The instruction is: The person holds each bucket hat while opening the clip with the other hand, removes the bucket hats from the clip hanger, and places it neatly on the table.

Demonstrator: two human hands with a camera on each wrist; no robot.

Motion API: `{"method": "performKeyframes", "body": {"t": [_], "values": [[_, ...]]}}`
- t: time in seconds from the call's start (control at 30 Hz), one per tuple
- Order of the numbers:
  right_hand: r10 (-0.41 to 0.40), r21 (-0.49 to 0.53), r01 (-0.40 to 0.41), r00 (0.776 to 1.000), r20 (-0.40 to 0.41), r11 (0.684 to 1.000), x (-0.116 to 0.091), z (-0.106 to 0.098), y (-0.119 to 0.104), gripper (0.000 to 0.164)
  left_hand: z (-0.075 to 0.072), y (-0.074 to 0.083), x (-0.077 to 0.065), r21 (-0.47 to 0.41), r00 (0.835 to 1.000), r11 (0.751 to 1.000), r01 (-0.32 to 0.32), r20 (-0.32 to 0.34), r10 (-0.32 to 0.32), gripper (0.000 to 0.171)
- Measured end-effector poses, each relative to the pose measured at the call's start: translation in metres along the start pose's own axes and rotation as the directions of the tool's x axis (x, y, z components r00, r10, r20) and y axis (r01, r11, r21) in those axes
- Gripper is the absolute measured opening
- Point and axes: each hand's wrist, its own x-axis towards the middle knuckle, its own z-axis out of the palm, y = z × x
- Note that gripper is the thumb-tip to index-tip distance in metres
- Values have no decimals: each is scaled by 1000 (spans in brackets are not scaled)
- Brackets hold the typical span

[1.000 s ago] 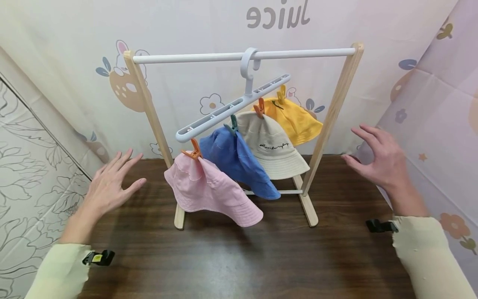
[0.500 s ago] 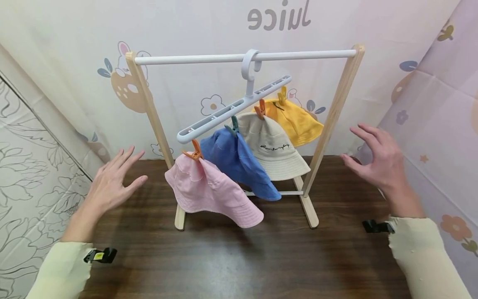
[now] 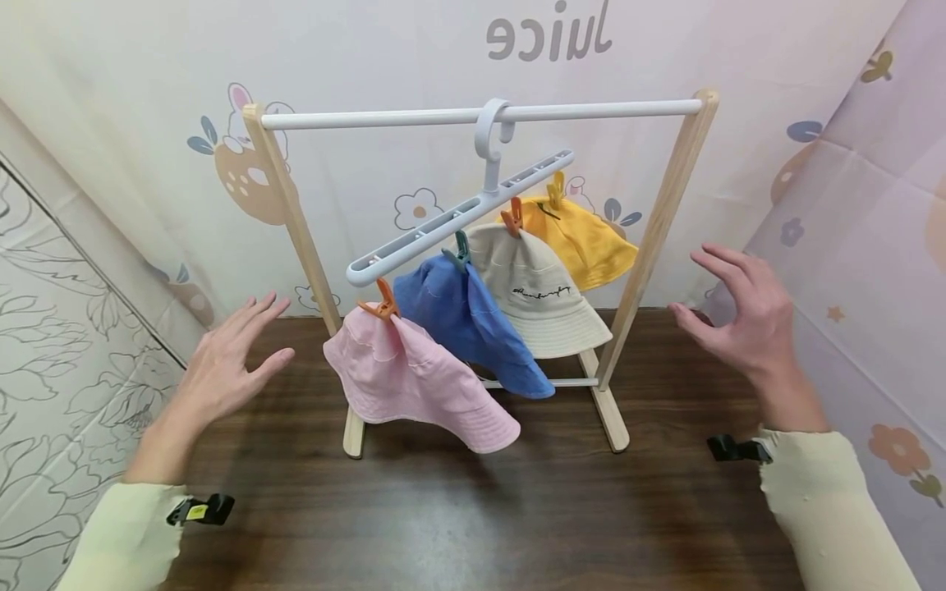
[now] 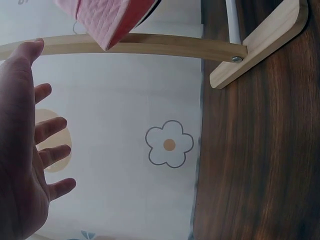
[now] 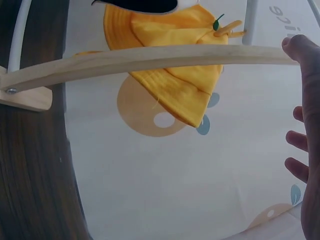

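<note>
The left grip (image 3: 225,361) is released, fingers spread and thumb out to the side, holding nothing; the right grip (image 3: 750,320) is likewise released, its thumb and fingers parted around bare air. Between the two stands a rack whose left post (image 3: 296,222) rises just inward of the left grip and whose right post (image 3: 658,230) rises just inward of the right grip, apart from both. A white rail (image 3: 384,119) joins the posts, farther off and above both grips, and a pale hanger (image 3: 491,172) hooks over it midway between them, slanting from low on the left grip's side to high on the right's. The pink hat (image 3: 414,377) hangs from it by an orange clip (image 3: 383,304), nearest the left grip and well apart from it. Inward of that, between the grips, hang the blue hat (image 3: 473,320) and the beige hat (image 3: 547,291). The yellow hat (image 3: 591,238) hangs farthest back, toward the right grip; seen from the right wrist, the right post crosses in front of it. The dark worktop (image 3: 443,525) spreads below both grips, and a printed cloth (image 3: 384,49) hangs beyond them.
</note>
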Motion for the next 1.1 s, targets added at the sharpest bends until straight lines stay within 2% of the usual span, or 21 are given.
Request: {"method": "performKeyframes", "body": {"t": [0.57, 0.9, 1.1], "values": [[-41, 119, 52, 995, -93, 992, 11, 8, -34, 82, 2, 8, 2, -42, 997, 998, -46, -71, 43, 72], [-56, 135, 69, 994, -95, 988, 13, 9, -43, 81, 2, 12, 2, -51, 990, 995, -91, -117, 85, 71], [-57, 161, 69, 996, -73, 985, 12, 10, -47, 81, 2, 14, 1, -74, 989, 993, -88, -126, 78, 71]]}}
